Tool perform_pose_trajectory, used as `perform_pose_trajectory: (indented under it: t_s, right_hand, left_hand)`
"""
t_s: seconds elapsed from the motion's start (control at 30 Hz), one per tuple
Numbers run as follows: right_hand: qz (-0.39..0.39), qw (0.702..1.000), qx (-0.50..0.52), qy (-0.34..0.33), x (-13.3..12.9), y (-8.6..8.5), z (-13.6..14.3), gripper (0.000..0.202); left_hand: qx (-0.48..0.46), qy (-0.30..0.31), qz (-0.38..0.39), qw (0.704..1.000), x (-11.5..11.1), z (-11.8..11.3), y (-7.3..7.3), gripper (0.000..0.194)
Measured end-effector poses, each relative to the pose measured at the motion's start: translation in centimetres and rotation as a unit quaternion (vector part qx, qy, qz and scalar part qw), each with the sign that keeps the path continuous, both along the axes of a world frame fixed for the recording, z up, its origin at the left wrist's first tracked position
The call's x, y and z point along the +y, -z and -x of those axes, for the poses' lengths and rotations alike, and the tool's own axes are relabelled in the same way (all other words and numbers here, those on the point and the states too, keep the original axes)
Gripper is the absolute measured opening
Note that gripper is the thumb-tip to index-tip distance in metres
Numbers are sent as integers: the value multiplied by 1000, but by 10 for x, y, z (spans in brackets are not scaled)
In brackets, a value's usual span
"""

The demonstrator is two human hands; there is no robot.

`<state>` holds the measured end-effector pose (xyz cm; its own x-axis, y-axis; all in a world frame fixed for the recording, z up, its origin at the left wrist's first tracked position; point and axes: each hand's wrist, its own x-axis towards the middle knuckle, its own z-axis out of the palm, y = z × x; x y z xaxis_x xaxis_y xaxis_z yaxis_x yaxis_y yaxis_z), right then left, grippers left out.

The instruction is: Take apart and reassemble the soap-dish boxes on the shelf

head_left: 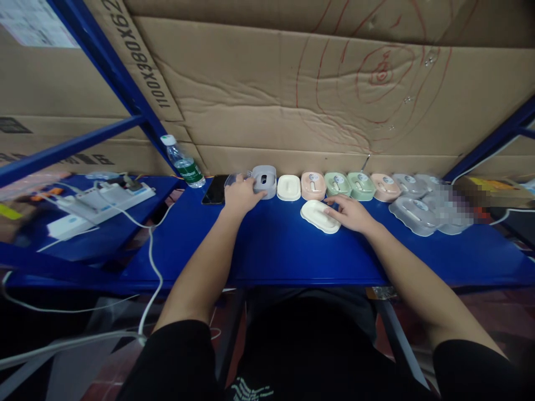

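My left hand (243, 195) lies over a clear plastic lid (230, 180), its fingers spread and its thumb against the near edge of a translucent pale box (271, 181) with a dark oval opening. A cream oval lid (314, 216) rests on the blue table, in front of the row. At its right side, my right hand (350, 213) grips it, thumb on top and fingers by the far edge. Behind stand a cream box (288, 188) and a pink box (313, 189) with a clear cover.
Green boxes (361, 189), another pink box (385, 190) and several grey ones (414, 214) continue the row rightward. A phone (214, 190) and a water bottle (186, 166) are at the left. A power strip (100, 211) with white cables lies beyond. Cardboard (251, 83) walls the back.
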<state>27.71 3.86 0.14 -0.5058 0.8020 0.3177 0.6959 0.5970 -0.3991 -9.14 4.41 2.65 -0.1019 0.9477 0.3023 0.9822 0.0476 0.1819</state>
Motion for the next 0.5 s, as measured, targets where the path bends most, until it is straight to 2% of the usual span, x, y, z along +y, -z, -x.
perform_pose_trajectory:
  t_s: [0.1, 0.23, 0.3, 0.4, 0.5]
  right_hand:
    - [0, 998, -57, 40, 1, -1, -2, 46]
    - [51, 985, -143, 86, 4, 1, -4, 43]
    - [73, 979, -165, 97, 5, 3, -3, 42]
    - [71, 979, -163, 102, 4, 5, 0, 37]
    - [58, 985, -136, 88, 3, 8, 6, 33]
  left_hand:
    - [-28, 34, -71, 996, -5, -7, -6, 56]
    - [-53, 184, -126, 973, -18, -32, -10, 42]
    - [-37, 277, -111, 954, -27, -52, -6, 39]
    - [-6, 414, -86, 906, -40, -81, 6, 38]
    - [28, 487, -89, 868, -47, -98, 19, 46]
